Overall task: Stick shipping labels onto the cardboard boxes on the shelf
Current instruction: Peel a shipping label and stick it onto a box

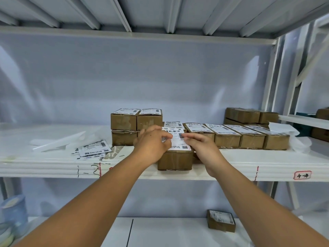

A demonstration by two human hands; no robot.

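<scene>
A small cardboard box (175, 160) stands at the front edge of the white shelf (249, 163), with a white shipling label (178, 138) lying on its top. My left hand (153, 144) rests on the label's left half, fingers curved down onto it. My right hand (201, 145) touches the label's right edge with its fingers stretched toward the left. A stack of loose labels (93, 148) lies on the shelf to the left of the box.
Stacked labelled boxes (136, 120) stand behind my left hand. A row of labelled boxes (238, 136) runs to the right, with plain boxes (249, 115) behind. Peeled backing sheets (58, 139) lie at the left. One labelled box (221, 220) sits on the lower shelf.
</scene>
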